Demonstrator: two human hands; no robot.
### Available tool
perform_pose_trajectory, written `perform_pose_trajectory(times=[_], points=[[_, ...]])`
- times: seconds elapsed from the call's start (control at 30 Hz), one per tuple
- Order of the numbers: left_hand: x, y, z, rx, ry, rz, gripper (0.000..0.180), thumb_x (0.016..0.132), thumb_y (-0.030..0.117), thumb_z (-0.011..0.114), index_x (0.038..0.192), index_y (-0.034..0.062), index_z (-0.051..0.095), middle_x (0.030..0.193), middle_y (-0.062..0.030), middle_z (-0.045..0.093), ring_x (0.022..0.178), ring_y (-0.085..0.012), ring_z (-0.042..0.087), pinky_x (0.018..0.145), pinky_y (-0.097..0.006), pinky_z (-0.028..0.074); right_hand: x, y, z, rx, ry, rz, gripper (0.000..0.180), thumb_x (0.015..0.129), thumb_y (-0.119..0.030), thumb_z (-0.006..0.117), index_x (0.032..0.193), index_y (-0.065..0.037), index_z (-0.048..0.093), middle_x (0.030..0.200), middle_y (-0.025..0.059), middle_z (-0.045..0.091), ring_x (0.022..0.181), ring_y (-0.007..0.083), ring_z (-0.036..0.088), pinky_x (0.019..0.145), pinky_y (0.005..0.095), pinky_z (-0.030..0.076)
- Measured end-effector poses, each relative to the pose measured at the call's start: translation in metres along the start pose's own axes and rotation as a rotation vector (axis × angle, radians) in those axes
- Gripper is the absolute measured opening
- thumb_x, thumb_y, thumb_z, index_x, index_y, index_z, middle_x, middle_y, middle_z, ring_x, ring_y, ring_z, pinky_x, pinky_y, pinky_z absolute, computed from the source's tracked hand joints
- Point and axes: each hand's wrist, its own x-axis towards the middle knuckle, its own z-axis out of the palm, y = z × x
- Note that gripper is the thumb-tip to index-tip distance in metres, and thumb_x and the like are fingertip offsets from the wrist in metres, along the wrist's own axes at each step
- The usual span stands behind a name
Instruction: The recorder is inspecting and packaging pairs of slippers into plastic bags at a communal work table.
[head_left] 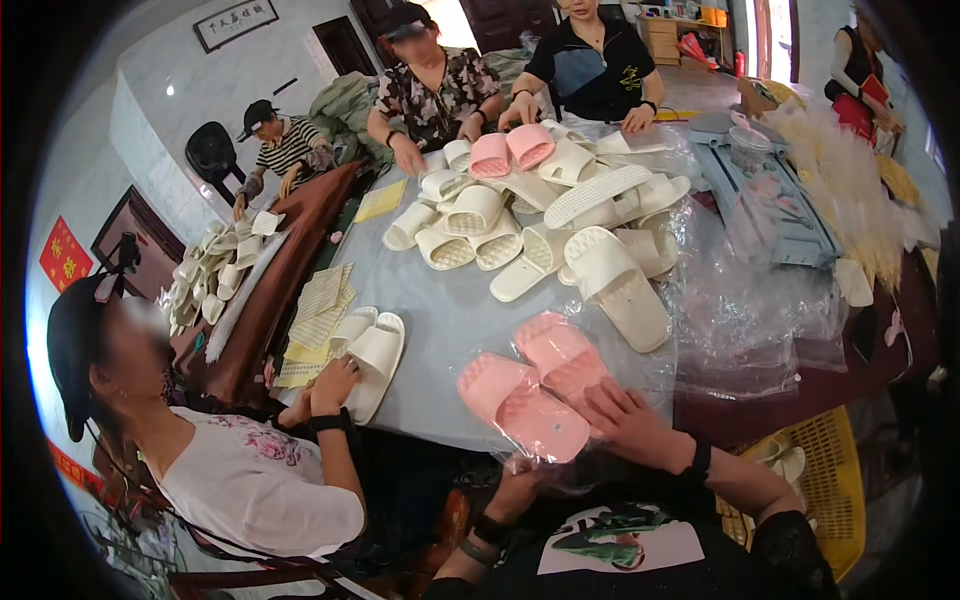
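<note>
A pair of pink slippers (525, 405) lies side by side inside a clear plastic bag (590, 335) at the table's near edge. My right hand (630, 425) rests on the right slipper through the film, fingers stretched out and apart. Below the left slipper's heel, my left hand (522, 482) is closed on the near edge of the bag; its fingertips are partly hidden by film. Just beyond the bag lies a loose cream slipper (620, 290), sole down.
A heap of cream slippers (475, 210), with two pink slippers (510, 150) on top, covers the table's far half. Clear bags (745, 310) and a blue-grey plastic piece (765, 190) lie right. A yellow basket (835, 480) stands beside me. A co-worker's hand (335, 385) holds cream slippers at left.
</note>
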Motion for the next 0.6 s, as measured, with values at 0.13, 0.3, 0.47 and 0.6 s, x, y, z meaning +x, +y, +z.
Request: perform_pose_trajectory(times=[0.13,0.3,0.47,0.6], points=[[-0.002,-0.007,0.000,0.165,0.161,0.188,0.017,0.091,0.004,0.055,0.105,-0.0008,0.061,0.098,-0.0041,0.065,0.087,-0.0143,0.061,0.079,-0.029,0.050,-0.006,-0.009,0.005,-0.020,0.086,-0.027,0.062,0.079,-0.017,0.058,0.137,-0.007,0.037,0.140,0.0123,0.037,0.132,0.0331,0.032,0.099,0.0463,0.035],[-0.009,0.001,-0.022,0.768,0.128,0.579,0.013,0.086,-0.004,0.053,0.092,0.0010,0.063,0.088,-0.0078,0.066,0.086,-0.0187,0.062,0.077,-0.030,0.049,-0.012,-0.010,-0.006,0.004,0.077,-0.101,0.051,0.082,-0.016,0.055,0.131,-0.005,0.044,0.135,0.0119,0.044,0.129,0.0281,0.038,0.092,0.0415,0.038],[0.000,0.005,-0.037,1.235,0.003,0.825,0.020,0.084,-0.002,0.057,0.103,-0.0007,0.062,0.098,-0.0164,0.065,0.095,-0.0321,0.062,0.084,-0.042,0.048,-0.007,-0.014,-0.020,-0.110,0.107,-0.140,0.049,0.081,-0.016,0.055,0.128,-0.004,0.047,0.132,0.0114,0.047,0.124,0.0271,0.043,0.088,0.0398,0.041],[0.008,0.033,-0.004,1.374,0.198,1.142,0.021,0.068,-0.008,0.063,0.086,0.0051,0.062,0.085,-0.0136,0.064,0.081,-0.0335,0.062,0.074,-0.045,0.051,-0.007,-0.012,-0.033,-0.068,0.211,-0.171,0.045,0.080,-0.014,0.055,0.124,-0.002,0.050,0.127,0.0101,0.053,0.116,0.0247,0.052,0.079,0.0330,0.046]])
